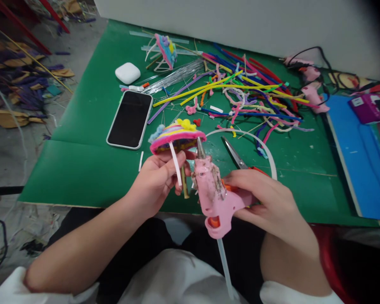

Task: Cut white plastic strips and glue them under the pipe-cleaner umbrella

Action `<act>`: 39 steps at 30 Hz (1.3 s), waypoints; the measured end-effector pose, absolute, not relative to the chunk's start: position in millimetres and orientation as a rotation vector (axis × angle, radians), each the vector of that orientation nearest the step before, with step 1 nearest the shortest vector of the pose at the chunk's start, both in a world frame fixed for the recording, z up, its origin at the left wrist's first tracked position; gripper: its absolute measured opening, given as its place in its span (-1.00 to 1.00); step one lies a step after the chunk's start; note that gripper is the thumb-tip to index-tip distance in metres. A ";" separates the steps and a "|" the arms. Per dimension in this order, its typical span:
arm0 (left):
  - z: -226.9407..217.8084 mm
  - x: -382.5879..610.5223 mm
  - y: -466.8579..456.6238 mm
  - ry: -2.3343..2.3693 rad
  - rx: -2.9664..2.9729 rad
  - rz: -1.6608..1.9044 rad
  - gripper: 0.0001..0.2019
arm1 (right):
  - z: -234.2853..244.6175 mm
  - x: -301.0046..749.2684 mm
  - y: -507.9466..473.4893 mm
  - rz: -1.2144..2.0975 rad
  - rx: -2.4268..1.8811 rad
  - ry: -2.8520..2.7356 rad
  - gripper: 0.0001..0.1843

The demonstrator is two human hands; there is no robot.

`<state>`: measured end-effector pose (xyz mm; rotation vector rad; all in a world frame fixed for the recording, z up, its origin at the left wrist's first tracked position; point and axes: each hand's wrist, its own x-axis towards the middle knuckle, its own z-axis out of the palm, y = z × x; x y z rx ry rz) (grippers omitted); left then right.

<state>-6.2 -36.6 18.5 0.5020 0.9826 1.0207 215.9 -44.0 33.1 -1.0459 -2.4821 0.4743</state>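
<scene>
My left hand is closed on a small umbrella-shaped craft piece with a pink-rimmed, rainbow-striped top and yellow and blue flowers. A white strip and a short brown stick hang below its rim. In my right hand is a pink hot glue gun, gripped by its handle, with a glue stick jutting from the back. Its metal nozzle is at the right underside of the rim; whether it touches is unclear. Scissors lie beyond my right hand.
Pipe cleaners in many colours lie heaped across the green table. A phone, a white case and a similar craft piece are at the left. More glue guns and a blue board occupy the right.
</scene>
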 end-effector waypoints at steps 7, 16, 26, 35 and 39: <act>18.6 -6.5 -35.3 0.999 0.493 1.015 -0.68 | 32.7 215.7 -42.8 0.464 -1.030 -2.484 -0.67; 18.9 -5.7 -35.5 0.981 0.489 1.021 -0.71 | 32.5 214.7 -43.5 0.488 -1.023 -2.493 -0.67; 19.0 -6.9 -34.2 0.974 0.461 1.016 -0.70 | 38.7 217.0 -43.1 0.629 -0.920 -2.363 -0.68; 19.7 -9.4 -32.4 0.968 0.483 1.032 -0.74 | 36.6 249.0 -29.6 0.492 -1.316 -2.460 -0.71; 18.2 -10.6 -32.0 0.970 0.491 1.049 -0.75 | 20.1 267.9 -18.5 0.400 -1.507 -2.511 -0.75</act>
